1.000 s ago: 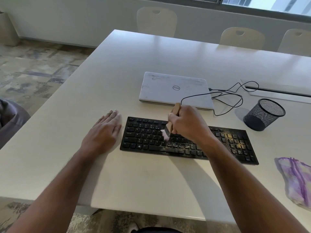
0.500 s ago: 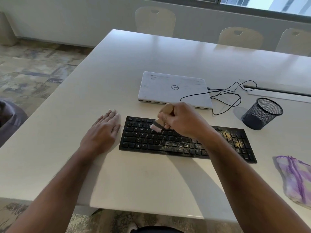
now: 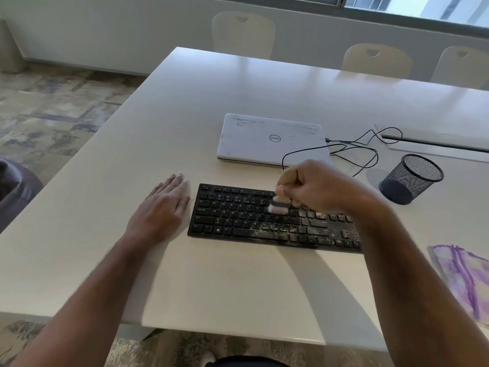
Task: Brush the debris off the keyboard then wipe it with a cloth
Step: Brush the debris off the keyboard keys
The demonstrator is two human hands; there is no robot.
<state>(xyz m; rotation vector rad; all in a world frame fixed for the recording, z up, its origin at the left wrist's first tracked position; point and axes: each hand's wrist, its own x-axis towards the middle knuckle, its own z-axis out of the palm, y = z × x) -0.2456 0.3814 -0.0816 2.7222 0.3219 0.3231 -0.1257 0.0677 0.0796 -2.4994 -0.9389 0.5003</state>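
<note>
A black keyboard (image 3: 238, 218) lies on the white table (image 3: 238, 282), its middle and right keys speckled with yellowish debris. My right hand (image 3: 320, 186) grips a small wooden-handled brush (image 3: 279, 205), whose pale bristles touch the upper middle keys. The brush is blurred. My left hand (image 3: 164, 207) rests flat on the table just left of the keyboard, fingers together, holding nothing. A purple and white cloth (image 3: 463, 279) lies at the right edge, apart from the keyboard. My right forearm hides the keyboard's right end.
A closed white laptop (image 3: 270, 140) sits behind the keyboard, with a black cable (image 3: 367, 152) looping to its right. A black mesh cup (image 3: 410, 178) stands right of the keyboard. Chairs line the far side. The table's front edge is close to me.
My right hand swept the brush from the middle keys up-left, then rightward and back down onto the upper middle keys. The left hand stayed put.
</note>
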